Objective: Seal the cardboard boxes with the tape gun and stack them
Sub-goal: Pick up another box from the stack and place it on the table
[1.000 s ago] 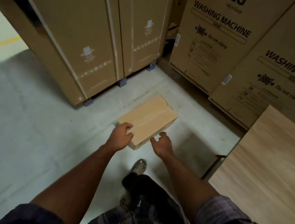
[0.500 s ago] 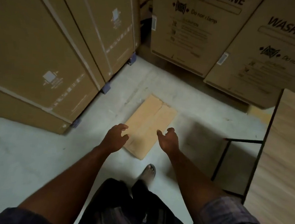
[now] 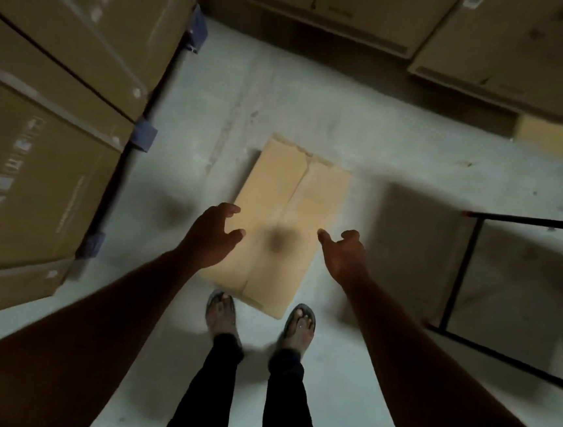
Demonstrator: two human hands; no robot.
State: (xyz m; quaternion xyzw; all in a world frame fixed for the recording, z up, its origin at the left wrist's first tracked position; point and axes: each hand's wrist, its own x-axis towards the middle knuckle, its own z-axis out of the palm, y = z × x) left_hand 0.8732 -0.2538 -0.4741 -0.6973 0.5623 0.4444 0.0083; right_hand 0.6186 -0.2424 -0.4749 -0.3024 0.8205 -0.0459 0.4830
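A small light-brown cardboard box [image 3: 295, 194] lies on the concrete floor just in front of my feet, its two top flaps meeting along a centre seam. My left hand [image 3: 211, 236] hovers over the box's left edge with fingers loosely spread and holds nothing. My right hand [image 3: 344, 253] hangs beside the box's right edge, thumb out and fingers loosely curled, also empty. Neither hand touches the box as far as I can tell. No tape gun is in view.
Tall appliance cartons [image 3: 52, 98] stand close on the left, and more large cartons [image 3: 476, 36] line the back. A black metal table frame [image 3: 463, 263] stands at the right. My two sandalled feet [image 3: 220, 313] are right behind the box.
The view has tilted down and closer to the box; it now lies directly below me. Both hands have spread apart to either side of the box. The scene has darkened.
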